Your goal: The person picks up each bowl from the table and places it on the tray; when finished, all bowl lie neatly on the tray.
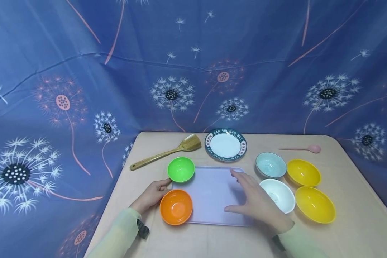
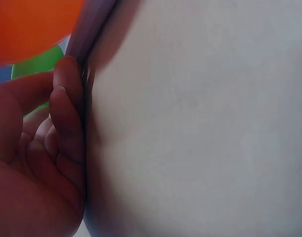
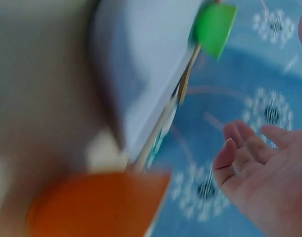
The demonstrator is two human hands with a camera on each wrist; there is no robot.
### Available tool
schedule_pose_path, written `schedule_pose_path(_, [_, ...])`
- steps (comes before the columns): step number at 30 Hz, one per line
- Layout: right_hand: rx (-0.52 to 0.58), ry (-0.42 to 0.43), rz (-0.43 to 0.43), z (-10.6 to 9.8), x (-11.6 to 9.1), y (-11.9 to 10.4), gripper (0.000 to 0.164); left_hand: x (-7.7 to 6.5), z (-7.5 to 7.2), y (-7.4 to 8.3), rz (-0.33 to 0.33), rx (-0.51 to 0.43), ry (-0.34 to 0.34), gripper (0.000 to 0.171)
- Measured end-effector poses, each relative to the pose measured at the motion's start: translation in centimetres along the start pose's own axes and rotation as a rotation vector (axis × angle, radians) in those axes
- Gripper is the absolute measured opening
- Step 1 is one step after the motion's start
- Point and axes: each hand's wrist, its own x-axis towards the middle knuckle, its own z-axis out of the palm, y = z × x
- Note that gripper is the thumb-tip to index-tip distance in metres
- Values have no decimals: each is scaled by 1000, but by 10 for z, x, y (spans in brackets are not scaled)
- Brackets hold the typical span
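Observation:
A pale purple tray [image 1: 216,197] lies flat on the table. The green bowl [image 1: 181,169] and the orange bowl [image 1: 176,207] sit at its left side, one behind the other. Between those bowls my left hand [image 1: 151,197] grips the tray's left edge; in the left wrist view its curled fingers [image 2: 66,118] meet the tray's rim [image 2: 86,34] low against the table. My right hand [image 1: 256,202] is held above the tray's right part, thumb and fingers spread apart, holding nothing. In the right wrist view its palm [image 3: 269,182] faces the tray, partly cut off.
Right of the tray stand a light blue bowl [image 1: 271,165], a white bowl [image 1: 278,195] and two yellow bowls [image 1: 304,172]. Behind are a green-rimmed plate [image 1: 225,144], a wooden spatula [image 1: 167,152] and a pink spoon [image 1: 309,148]. A blue dandelion-print cloth [image 1: 264,100] hangs behind the table.

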Motion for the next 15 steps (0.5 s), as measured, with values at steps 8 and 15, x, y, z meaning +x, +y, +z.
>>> schedule_pose_path(8, [-30, 36, 259, -58, -35, 51, 124, -4, -2, -2, -9, -5, 21, 64])
schedule_pose_path(15, [-99, 136, 378, -92, -77, 100, 125, -2, -1, -1, 23, 7, 13, 63])
